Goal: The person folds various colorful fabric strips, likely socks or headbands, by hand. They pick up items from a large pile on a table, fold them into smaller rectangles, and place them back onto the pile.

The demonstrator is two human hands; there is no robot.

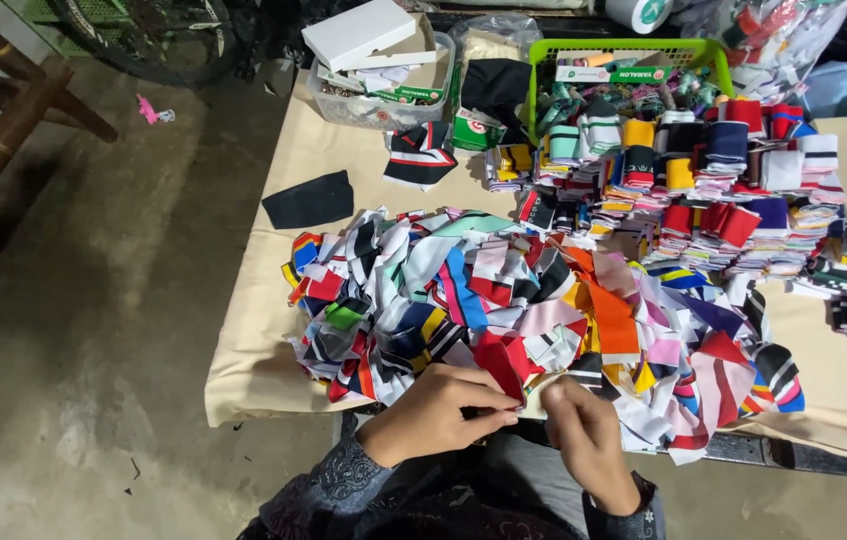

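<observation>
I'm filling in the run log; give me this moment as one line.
left hand: pinching red fabric piece | right hand: at pile edge, grip unclear | loose scrap pile on cloth-covered table | sorted stacks behind

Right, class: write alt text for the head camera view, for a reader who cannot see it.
A person's left hand and right hand pinch the near edge of a big loose pile of colourful fabric strips on a cloth-covered table. Behind it stand neat folded stacks of strips, a green basket and a clear tub of small boxes.
</observation>
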